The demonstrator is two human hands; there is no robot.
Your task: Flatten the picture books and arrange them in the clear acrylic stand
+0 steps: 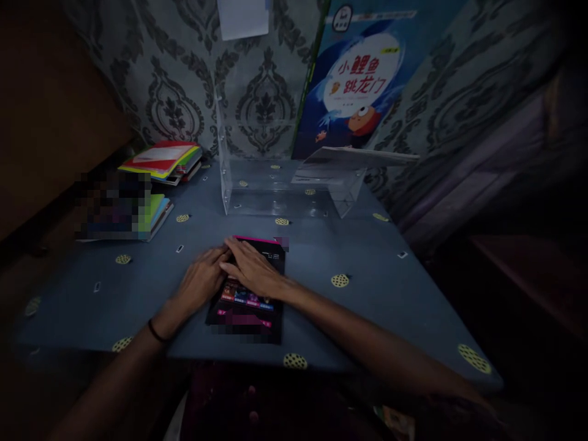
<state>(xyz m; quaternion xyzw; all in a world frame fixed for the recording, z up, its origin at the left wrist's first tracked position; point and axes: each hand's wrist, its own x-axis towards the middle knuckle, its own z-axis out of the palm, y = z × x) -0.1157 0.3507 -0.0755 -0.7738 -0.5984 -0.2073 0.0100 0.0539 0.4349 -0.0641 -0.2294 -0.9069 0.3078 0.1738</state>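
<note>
Right hand (257, 271) flat, empty | left hand (204, 274) grip unclear | black item (248, 299): pink edge, coloured pictures

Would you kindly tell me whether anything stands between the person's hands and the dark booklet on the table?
Nothing visible does: the right hand lies over the dark booklet, and the left hand is at its left edge. The clear stand is beyond the booklet, apart from it.

The hands (252, 268) hide part of the black booklet (250, 307).
</note>
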